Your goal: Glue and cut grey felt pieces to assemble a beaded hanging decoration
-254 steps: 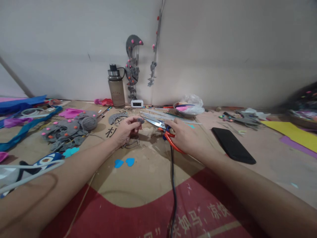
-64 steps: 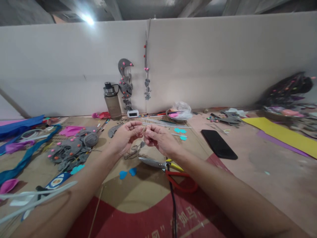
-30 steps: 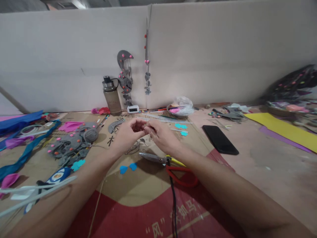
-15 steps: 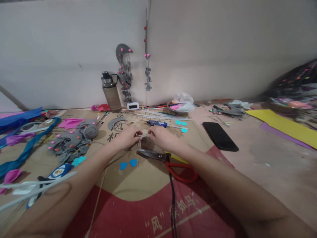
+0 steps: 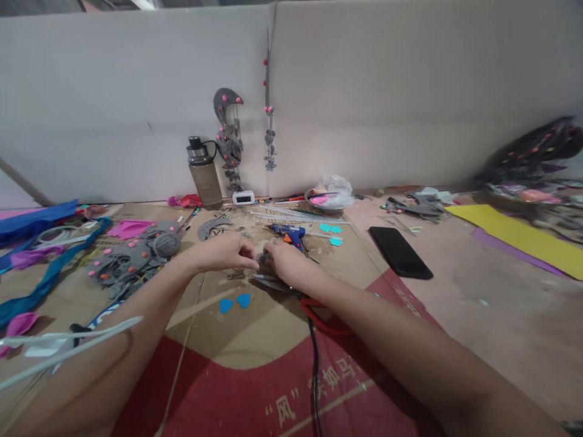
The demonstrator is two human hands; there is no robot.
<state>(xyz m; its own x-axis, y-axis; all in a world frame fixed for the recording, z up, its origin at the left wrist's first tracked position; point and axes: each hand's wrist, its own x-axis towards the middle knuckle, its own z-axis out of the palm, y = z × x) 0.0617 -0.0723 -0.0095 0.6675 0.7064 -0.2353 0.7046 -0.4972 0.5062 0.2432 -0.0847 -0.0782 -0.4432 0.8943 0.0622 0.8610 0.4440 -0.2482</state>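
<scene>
Over the cardboard [image 5: 218, 343], my two hands face each other, close together. My right hand [image 5: 288, 267] is closed, its fingertips on a small grey piece [image 5: 263, 258] too blurred to name. Just left of it, my left hand [image 5: 230, 251] has its thumb and fingers bent and apart, with nothing visible between them. A blue glue gun [image 5: 294, 234] lies right behind my right hand. Beneath my right wrist rest scissors with red handles [image 5: 325, 320], partly covered by the forearm. Two blue heart-shaped cutouts [image 5: 234, 303] lie nearer me.
Grey felt pieces with pompoms [image 5: 132, 258] are piled at left. A bottle [image 5: 206, 179], a small white clock [image 5: 243, 198] and a bowl [image 5: 325, 209] stand along the wall. A phone [image 5: 399, 252] and yellow sheet [image 5: 514, 237] lie at right. A black cord [image 5: 315, 370] runs towards me.
My right hand has shifted slightly left and down, covering more of the scissors. The small grey piece now shows at its fingertips. My left thumb and fingers are further apart. The view has tilted up slightly.
</scene>
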